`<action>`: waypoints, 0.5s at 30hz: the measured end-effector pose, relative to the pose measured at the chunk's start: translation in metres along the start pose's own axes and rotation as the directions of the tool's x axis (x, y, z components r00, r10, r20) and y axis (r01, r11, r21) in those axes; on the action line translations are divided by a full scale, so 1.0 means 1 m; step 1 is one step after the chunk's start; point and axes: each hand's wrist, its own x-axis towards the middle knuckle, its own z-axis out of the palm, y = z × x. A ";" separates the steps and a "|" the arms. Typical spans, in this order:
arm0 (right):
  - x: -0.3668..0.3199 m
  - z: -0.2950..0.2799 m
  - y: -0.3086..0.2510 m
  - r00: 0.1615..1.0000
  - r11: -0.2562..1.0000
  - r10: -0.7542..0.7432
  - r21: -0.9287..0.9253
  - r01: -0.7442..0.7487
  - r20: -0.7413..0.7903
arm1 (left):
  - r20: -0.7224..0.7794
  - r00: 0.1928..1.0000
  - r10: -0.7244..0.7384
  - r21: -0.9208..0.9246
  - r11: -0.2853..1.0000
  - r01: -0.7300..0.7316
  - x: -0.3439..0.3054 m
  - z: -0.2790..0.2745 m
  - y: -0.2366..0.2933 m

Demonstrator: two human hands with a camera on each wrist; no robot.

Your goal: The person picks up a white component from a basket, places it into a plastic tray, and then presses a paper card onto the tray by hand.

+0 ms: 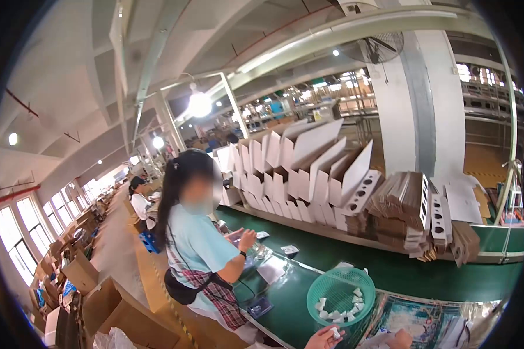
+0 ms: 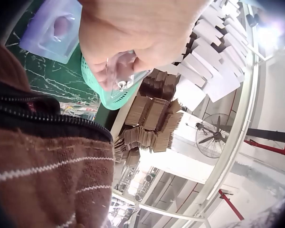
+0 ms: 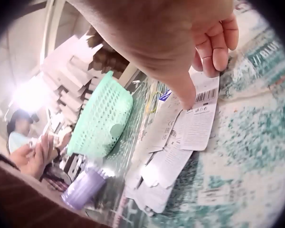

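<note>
In the head view my left hand (image 1: 325,338) is low at the frame's bottom, just before the green plastic basket (image 1: 315,296). It pinches a small clear plastic piece (image 2: 121,71) with a shiny bit at its end, between thumb and fingers. Small white pieces (image 1: 335,316) lie in the basket. My right hand (image 3: 180,47) is over a fanned stack of printed cards (image 3: 164,164) with barcodes. Its thumb tip is at the edge of the top card (image 3: 199,123), and the other fingers bend loosely above it, apart from the thumb.
A purple translucent container (image 3: 85,187) stands near the basket. The cards lie on a teal-and-white printed sheet (image 3: 247,142). Folded white cartons (image 1: 308,163) and flat cardboard stacks (image 1: 399,203) line the green conveyor's (image 1: 355,273) far side. Another person (image 1: 198,238) works at left.
</note>
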 end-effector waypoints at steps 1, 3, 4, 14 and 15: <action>-0.001 0.003 0.002 0.995 0.997 -0.050 -0.054 0.045 -0.091 | 0.007 1.000 0.015 0.003 1.000 -0.015 -0.001 0.002 0.003; -0.003 0.006 0.004 0.988 0.990 -0.088 -0.121 0.073 -0.123 | 0.037 0.999 -0.024 0.010 1.000 0.023 -0.002 0.003 0.006; -0.001 0.007 0.004 0.983 0.977 -0.119 -0.195 0.090 -0.142 | 0.044 0.999 -0.015 0.012 1.000 0.014 -0.004 0.004 0.008; -0.007 0.015 0.003 0.992 0.945 -0.096 -0.322 0.064 -0.085 | -0.050 0.999 -0.011 0.000 1.000 0.011 -0.027 0.020 0.017; -0.007 0.015 0.004 0.991 0.944 -0.100 -0.324 0.067 -0.087 | -0.067 0.998 -0.015 0.013 1.000 0.016 -0.025 0.019 0.016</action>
